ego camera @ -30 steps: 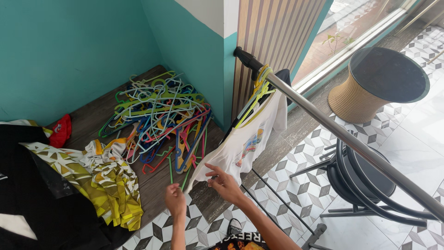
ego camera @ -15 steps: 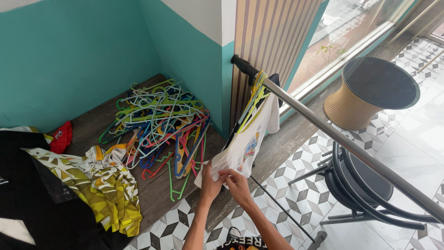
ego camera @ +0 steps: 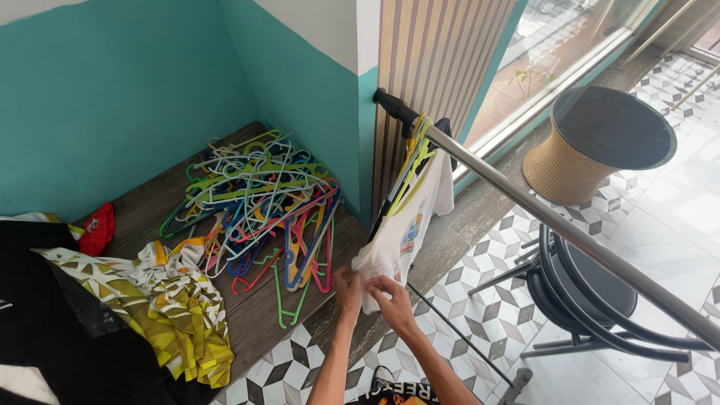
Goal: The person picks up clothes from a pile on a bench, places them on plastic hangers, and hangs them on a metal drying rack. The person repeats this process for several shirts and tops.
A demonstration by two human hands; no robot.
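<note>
A white t-shirt (ego camera: pixel 405 225) with a colourful print hangs on a yellow-green hanger (ego camera: pixel 415 157) from a shiny metal rail (ego camera: pixel 555 221). My left hand (ego camera: pixel 347 289) pinches the shirt's bottom hem. My right hand (ego camera: pixel 391 294) grips the same hem just beside it. Both hands are close together below the shirt. A dark garment hangs behind the white one on the rail.
A heap of coloured plastic hangers (ego camera: pixel 259 206) lies on the wooden platform (ego camera: pixel 247 315) in the teal corner. Yellow patterned clothes (ego camera: pixel 169 304), a red cloth (ego camera: pixel 97 229) and black fabric (ego camera: pixel 45 330) lie at left. A wicker stool (ego camera: pixel 592 146) and black chairs (ego camera: pixel 577 289) stand at right.
My left hand came up from below and took hold of the shirt's hem next to my right hand. The hem has been drawn in, so the shirt hangs narrower.
</note>
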